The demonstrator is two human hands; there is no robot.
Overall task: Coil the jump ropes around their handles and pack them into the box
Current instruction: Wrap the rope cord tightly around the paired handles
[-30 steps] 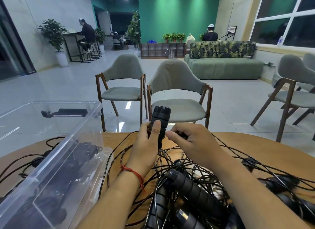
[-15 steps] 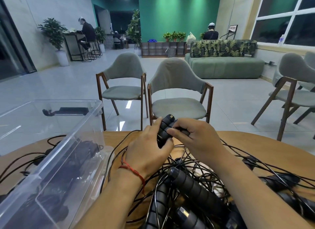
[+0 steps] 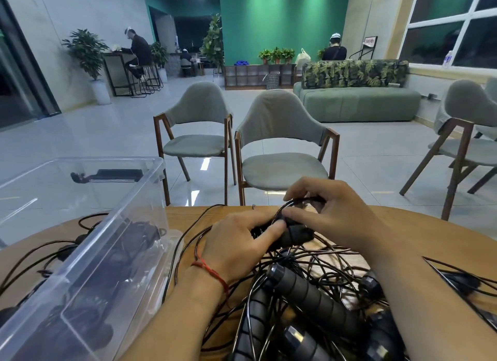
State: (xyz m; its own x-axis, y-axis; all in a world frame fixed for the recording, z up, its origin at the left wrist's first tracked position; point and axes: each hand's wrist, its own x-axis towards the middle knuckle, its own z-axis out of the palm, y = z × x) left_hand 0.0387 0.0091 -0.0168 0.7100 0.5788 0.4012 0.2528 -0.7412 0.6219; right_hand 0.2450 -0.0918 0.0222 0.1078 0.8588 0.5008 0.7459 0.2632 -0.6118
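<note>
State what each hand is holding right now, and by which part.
The left hand grips a black jump rope handle around its barrel. The right hand pinches that rope's thin black cord, looped just above the handle.

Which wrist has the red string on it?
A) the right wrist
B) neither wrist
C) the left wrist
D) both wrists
C: the red string circles the wrist just behind the left hand, while the forearm behind the right hand is bare.
</note>
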